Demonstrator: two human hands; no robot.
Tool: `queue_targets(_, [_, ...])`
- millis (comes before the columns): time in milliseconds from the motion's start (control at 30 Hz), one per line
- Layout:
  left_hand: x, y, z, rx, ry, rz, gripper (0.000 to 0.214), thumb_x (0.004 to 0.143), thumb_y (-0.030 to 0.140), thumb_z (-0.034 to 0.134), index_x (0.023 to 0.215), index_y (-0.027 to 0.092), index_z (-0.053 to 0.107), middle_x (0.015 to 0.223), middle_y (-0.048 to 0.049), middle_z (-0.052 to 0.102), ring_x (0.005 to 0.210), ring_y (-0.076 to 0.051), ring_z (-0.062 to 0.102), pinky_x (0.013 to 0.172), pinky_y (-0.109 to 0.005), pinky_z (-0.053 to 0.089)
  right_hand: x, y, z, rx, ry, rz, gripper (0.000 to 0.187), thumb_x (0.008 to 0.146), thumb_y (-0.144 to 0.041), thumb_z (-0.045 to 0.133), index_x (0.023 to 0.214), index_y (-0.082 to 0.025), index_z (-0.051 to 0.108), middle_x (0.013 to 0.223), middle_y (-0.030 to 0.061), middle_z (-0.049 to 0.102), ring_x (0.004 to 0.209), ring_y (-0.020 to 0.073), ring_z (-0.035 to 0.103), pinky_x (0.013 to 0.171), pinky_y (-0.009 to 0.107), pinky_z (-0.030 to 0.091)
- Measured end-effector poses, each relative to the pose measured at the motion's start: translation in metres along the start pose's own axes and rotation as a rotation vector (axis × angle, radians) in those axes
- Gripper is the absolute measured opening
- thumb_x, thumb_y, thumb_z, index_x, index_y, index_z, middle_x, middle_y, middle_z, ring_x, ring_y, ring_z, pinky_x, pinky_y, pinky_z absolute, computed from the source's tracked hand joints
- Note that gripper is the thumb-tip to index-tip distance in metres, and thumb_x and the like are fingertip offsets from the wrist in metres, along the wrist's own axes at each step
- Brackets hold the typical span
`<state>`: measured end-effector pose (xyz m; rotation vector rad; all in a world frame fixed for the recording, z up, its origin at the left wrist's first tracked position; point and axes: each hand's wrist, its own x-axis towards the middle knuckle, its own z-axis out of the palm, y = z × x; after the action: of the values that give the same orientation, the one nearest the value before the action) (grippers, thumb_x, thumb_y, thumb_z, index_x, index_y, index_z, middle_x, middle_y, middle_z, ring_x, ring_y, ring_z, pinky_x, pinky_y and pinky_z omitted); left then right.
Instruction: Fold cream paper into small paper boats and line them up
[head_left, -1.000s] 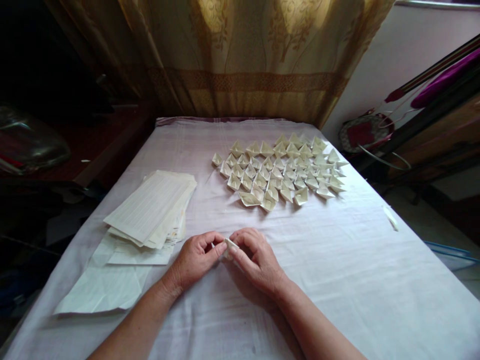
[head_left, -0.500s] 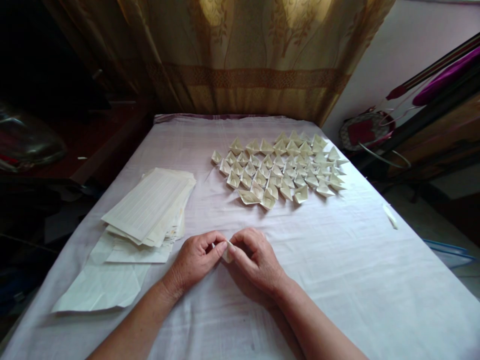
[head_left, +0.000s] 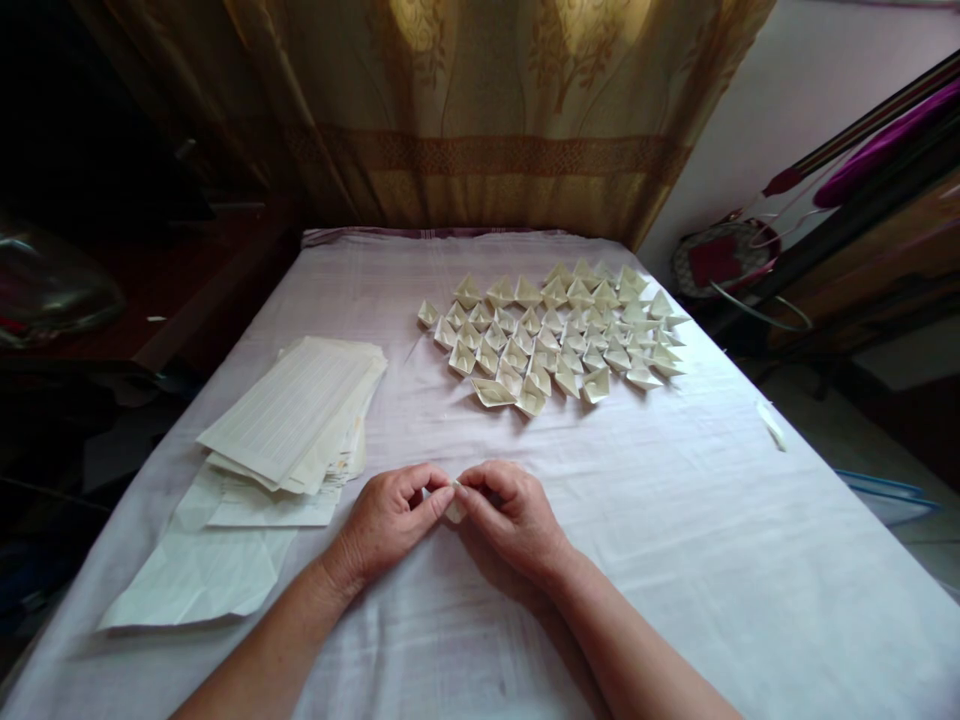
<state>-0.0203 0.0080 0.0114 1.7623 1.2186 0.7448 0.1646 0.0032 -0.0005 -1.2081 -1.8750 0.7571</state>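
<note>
My left hand point(head_left: 394, 520) and my right hand point(head_left: 514, 520) meet near the front middle of the table, fingertips pinched together on a small folded piece of white paper point(head_left: 453, 510). Most of that paper is hidden by my fingers. Beyond my hands, several small folded paper boats point(head_left: 551, 335) lie clustered on the white cloth. A stack of lined paper sheets point(head_left: 296, 410) lies to the left of my left hand.
The table is covered with a white cloth point(head_left: 675, 540). A larger creased sheet point(head_left: 202, 580) lies under the stack at the front left. A small paper scrap point(head_left: 771, 425) sits near the right edge. A patterned curtain point(head_left: 480, 110) hangs behind; dark furniture stands left and right.
My fingers have closed further over the small paper, so less of it shows. The view has shifted slightly; the hands stay in the same place.
</note>
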Motion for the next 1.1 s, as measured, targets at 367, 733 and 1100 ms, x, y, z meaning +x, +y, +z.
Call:
queue_targets(367, [0.0021, -0.0030, 0.0012, -0.134, 0.039, -0.061, 0.020, 0.083, 0.030, 0.058, 0.077, 0.016, 0.071, 0.072, -0.0016, 0.072, 0.068, -0.015, 0.065, 0.066, -0.022, 0.051, -0.0002, -0.0030, 0.0035, 0.046, 0.043, 0.059, 0.018, 0.088, -0.026, 0.057, 0.073, -0.020, 0.065, 0.067, -0.0007, 0.068, 0.063, 0.0132, 0.060, 0.065, 0.025, 0.041])
queue_targets(733, [0.0039, -0.0034, 0.0013, -0.167, 0.090, -0.108, 0.025, 0.081, 0.038, 0.061, 0.077, 0.016, 0.073, 0.071, -0.0026, 0.072, 0.067, -0.015, 0.064, 0.065, -0.022, 0.050, -0.0015, 0.0002, 0.0057, 0.138, 0.077, 0.135, 0.017, 0.087, -0.029, 0.058, 0.075, -0.020, 0.066, 0.068, 0.0006, 0.068, 0.063, 0.0136, 0.060, 0.062, 0.023, 0.045])
queue_targets(1100, [0.0025, -0.0090, 0.0029, -0.175, 0.262, -0.140, 0.028, 0.083, 0.044, 0.058, 0.082, 0.018, 0.068, 0.053, 0.0052, 0.053, 0.044, -0.008, 0.042, 0.044, -0.018, 0.036, 0.0029, -0.0015, 0.0041, 0.303, 0.186, 0.278, 0.022, 0.085, -0.037, 0.056, 0.073, -0.018, 0.060, 0.063, -0.0011, 0.059, 0.058, 0.0124, 0.053, 0.057, 0.023, 0.043])
